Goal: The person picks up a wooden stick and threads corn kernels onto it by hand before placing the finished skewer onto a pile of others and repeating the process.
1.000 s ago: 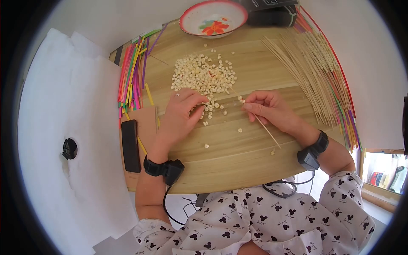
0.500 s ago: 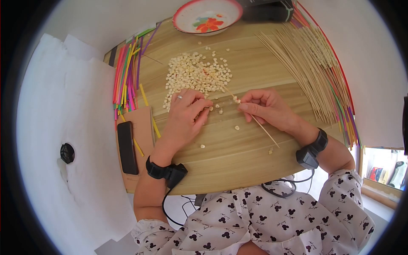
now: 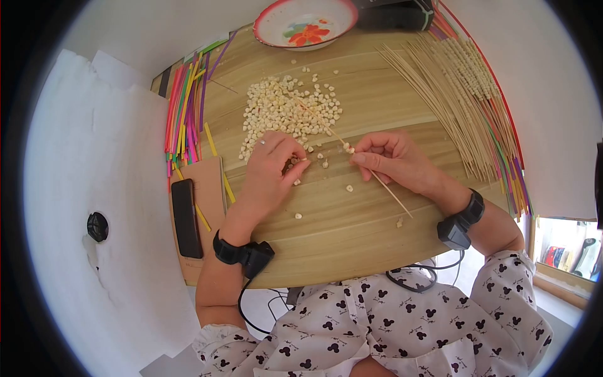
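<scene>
My right hand [image 3: 392,162] pinches a thin wooden stick [image 3: 392,196] that slants across the table, with a few pale pieces on it by the fingertips. Left of it, my left hand [image 3: 274,168] is closed, thumb and index fingertip together on a small pale piece [image 3: 304,159]. Beyond my left hand lies a loose pile of pale kernel-like pieces [image 3: 276,103]. The stick's far end reaches over the pile's edge. Several single pieces lie between and below my hands, one of them [image 3: 350,188] below the stick.
A red-rimmed bowl [image 3: 264,36] stands at the back beside a black object [image 3: 396,17]. Many sticks [image 3: 433,100] lie along the right side, some loaded with pale pieces. Coloured strips [image 3: 188,107] lie at the left, above a phone [image 3: 187,217] on a brown notebook [image 3: 210,182].
My left hand's thumb and index finger have come together on a pale piece, and the hand has curled and shifted slightly left. My right hand and the stick have hardly moved.
</scene>
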### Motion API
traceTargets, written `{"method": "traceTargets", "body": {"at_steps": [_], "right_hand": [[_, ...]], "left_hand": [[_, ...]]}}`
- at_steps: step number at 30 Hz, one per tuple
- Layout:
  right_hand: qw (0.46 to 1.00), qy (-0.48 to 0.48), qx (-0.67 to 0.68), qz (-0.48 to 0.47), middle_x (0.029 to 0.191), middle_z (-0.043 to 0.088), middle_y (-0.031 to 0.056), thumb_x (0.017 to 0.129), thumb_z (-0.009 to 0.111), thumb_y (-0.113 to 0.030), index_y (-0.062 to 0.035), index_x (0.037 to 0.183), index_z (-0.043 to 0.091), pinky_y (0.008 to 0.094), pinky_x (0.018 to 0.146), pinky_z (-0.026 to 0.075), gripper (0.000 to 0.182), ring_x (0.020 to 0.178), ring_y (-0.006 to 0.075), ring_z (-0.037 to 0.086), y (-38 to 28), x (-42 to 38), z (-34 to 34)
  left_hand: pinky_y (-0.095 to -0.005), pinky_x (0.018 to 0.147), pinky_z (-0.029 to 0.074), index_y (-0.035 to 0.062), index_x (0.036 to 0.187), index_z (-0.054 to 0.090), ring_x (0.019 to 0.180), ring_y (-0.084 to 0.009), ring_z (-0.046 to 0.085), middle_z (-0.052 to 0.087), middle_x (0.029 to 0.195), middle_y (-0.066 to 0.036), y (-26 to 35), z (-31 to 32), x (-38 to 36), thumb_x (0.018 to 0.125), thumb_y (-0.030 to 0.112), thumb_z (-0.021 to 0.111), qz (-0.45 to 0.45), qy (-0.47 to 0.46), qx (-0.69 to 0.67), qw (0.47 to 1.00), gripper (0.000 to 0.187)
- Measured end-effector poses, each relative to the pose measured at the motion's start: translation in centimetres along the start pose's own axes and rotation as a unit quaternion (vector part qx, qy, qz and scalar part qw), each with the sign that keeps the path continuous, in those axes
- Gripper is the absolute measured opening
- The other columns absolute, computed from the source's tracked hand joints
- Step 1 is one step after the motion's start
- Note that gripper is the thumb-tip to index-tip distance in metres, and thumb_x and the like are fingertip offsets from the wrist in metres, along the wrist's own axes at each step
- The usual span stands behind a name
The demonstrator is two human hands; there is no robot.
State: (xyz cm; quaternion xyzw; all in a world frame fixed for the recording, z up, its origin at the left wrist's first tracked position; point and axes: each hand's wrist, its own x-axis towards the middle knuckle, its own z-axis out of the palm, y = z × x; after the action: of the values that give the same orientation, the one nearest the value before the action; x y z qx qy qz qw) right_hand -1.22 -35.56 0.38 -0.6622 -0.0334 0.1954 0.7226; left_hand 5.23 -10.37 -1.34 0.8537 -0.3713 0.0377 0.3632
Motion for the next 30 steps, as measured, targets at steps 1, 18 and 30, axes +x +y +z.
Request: {"method": "traceTargets", "body": {"at_steps": [1, 18, 30], "right_hand": [[1.0, 0.0, -0.003, -0.001, 0.068, 0.061, -0.0004, 0.095, 0.06, -0.018, -0.0037, 0.096, 0.063, 0.0157, 0.045, 0.033, 0.015, 0.05, 0.0, 0.044, 0.0, 0.0, 0.0], [0.992, -0.088, -0.068, 0.052, 0.077, 0.062, -0.0028, 0.094, 0.063, -0.017, -0.002, 0.097, 0.065, 0.0178, 0.056, 0.041, 0.015, 0.066, 0.0016, 0.055, -0.8, -0.8, 0.6], [0.996, -0.057, -0.053, 0.049, 0.077, 0.061, -0.0013, 0.094, 0.062, -0.013, 0.0007, 0.095, 0.064, 0.0188, 0.06, 0.044, 0.014, 0.068, 0.0039, 0.056, -0.7, -0.7, 1.1]], "left_hand": [[-0.0283, 0.069, 0.045, 0.0045, 0.086, 0.061, 0.082, -0.0189, 0.056, 0.057, 0.085, -0.004, 0.0, -0.2, 0.0, 0.078, 0.003, 0.07, 0.0, 0.0, 0.0, 1.0, 0.012], [-0.0222, 0.077, 0.048, -0.0013, 0.109, 0.066, 0.089, -0.0105, 0.063, 0.069, 0.096, -0.007, -4.9, -2.2, 0.2, 0.088, 0.004, 0.065, -0.238, 0.242, -0.434, 0.835, 0.021], [-0.021, 0.079, 0.049, -0.0019, 0.109, 0.066, 0.09, -0.0104, 0.063, 0.069, 0.097, -0.008, -3.9, -2.0, 0.1, 0.087, 0.001, 0.066, -0.243, 0.228, -0.47, 0.817, 0.022]]}}
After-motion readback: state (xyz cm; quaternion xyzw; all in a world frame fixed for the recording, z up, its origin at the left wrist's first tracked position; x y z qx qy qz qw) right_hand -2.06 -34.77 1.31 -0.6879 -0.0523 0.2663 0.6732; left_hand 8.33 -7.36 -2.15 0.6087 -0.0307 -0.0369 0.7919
